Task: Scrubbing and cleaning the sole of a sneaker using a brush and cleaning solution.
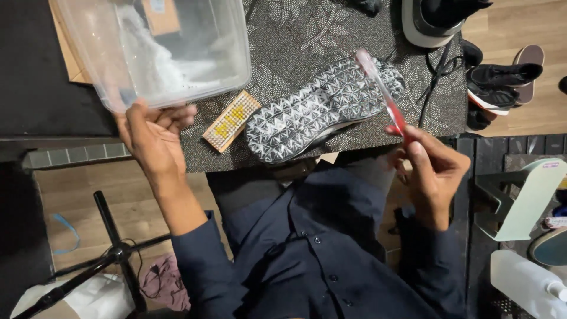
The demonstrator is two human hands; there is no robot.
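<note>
From my remote seat I see the left hand in the upper left of the frame, its grip closed on the near rim of a clear rectangular plastic tub holding water and a whitish mass. The tub looks tilted and overhangs the edge of the dark patterned worktop; if that one-handed grip slackens, I judge it could tip and spill onto the wooden scrub brush with yellow bristles or onto the lap below.

The right hand, right of centre, has its grip pinched shut around the red handle of a translucent toothbrush, whose head rests against the grey-and-white patterned shoe sole lying upturned at mid-frame. The shoe sits at the worktop's near edge, so a firm stroke could nudge it off.

I cannot make out what the whitish mass in the tub is. The shoe's upper is hidden. The dark shoes at the upper right are partly cut off.
</note>
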